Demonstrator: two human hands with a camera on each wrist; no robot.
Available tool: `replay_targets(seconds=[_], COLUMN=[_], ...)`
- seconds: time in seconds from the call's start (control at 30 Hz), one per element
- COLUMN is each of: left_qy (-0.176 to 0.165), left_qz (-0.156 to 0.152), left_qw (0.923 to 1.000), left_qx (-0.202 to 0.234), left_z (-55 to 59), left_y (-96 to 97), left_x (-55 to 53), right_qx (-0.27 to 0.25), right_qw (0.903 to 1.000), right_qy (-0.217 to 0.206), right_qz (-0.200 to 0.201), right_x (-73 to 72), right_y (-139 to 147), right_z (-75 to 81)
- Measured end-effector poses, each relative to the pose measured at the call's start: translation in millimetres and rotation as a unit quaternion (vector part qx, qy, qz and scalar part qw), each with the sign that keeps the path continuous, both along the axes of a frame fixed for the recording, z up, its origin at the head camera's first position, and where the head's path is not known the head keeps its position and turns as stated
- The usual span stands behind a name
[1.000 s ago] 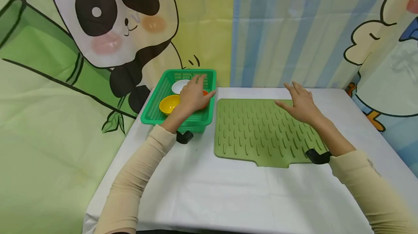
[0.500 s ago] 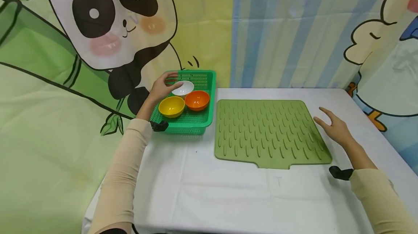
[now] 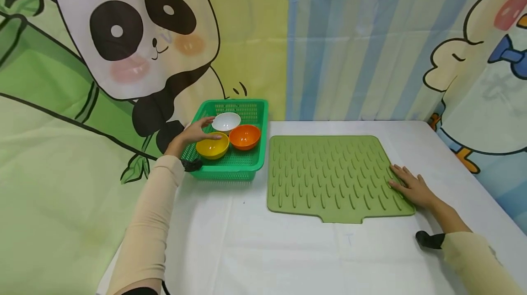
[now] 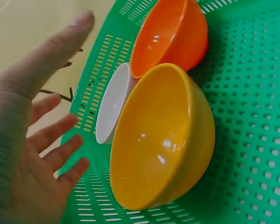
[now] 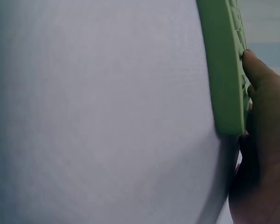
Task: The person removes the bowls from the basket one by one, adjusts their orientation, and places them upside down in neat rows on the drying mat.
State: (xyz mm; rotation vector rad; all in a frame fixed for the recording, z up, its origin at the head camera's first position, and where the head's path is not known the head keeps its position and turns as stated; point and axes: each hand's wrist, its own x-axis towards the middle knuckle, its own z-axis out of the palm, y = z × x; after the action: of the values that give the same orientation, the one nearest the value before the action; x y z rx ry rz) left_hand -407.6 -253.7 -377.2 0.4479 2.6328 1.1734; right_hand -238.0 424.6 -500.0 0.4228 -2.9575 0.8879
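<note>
My left hand (image 3: 191, 135) is at the left side of the green basket (image 3: 230, 174), fingers spread and holding nothing. Its thumb overlaps the yellow bowl (image 3: 212, 149) in the head view. From the left wrist, the hand (image 4: 32, 182) is seen beside the yellow bowl (image 4: 161, 140) and the white bowl (image 4: 113, 105), with a gap to the yellow rim. An orange bowl (image 3: 244, 137) sits right of both in the basket. My right hand (image 3: 415, 190) rests with extended fingers on the right edge of the green ridged mat (image 3: 325, 176); its thumb touches the mat's edge (image 5: 224, 93).
A white cloth (image 3: 288, 254) covers the table under basket and mat. Behind it hangs a printed curtain (image 3: 247, 34) with a panda and stripes. The basket stands left of the mat, close to it.
My left hand has moved left across the basket, uncovering the bowls, and then lowered toward the yellow one. My right hand has moved right and down onto the mat's edge.
</note>
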Motion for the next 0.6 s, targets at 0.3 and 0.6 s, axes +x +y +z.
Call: replay_targets(seconds=[0.3,0.6], left_qy=[0.004,0.023], left_qz=[-0.014,0.017], left_qw=[0.999,0.9995], left_qx=[0.042,-0.012], left_z=[-11.7,-33.5], left_y=[1.1,4.1], left_x=[9.9,4.1], right_qx=[0.034,0.042], right_qw=[0.9991,0.9982], right_qy=[0.02,0.037], right_qz=[-0.014,-0.02], right_x=[0.0,2.6], right_y=[-3,-2], right_z=[-6.9,-8.5])
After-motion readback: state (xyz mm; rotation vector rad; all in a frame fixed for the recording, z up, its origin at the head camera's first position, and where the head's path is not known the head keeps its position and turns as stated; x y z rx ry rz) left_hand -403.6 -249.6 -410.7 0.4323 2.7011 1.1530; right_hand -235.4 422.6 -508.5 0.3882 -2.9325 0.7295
